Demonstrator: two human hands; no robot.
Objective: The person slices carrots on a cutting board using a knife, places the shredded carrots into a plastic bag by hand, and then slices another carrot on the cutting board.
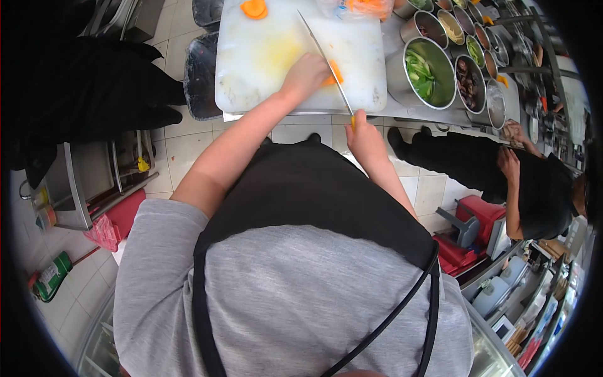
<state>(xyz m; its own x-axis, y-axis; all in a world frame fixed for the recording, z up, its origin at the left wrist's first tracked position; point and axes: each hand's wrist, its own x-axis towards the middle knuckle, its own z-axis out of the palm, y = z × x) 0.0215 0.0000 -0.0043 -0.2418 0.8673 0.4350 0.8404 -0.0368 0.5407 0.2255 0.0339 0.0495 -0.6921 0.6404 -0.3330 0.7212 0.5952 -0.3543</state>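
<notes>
My right hand (366,141) is closed round the yellow handle of a long kitchen knife (326,61). Its blade reaches diagonally up and left over a white cutting board (248,75). On the board, my left hand (304,78) has its fingers bent against an orange piece of carrot (336,71), right beside the blade. The fingertips are partly hidden. Another piece of carrot (254,8) lies at the board's far left, and a plastic bag (359,7) with orange pieces in it rests at the far right edge.
Right of the board stands a metal pot (429,85) with cut green vegetables, beside a container of dark pieces (467,80) and several smaller ones. Black bins (202,78) stand at left. A co-worker in black (540,188) is at the right; another dark-clothed person (107,94) is at left.
</notes>
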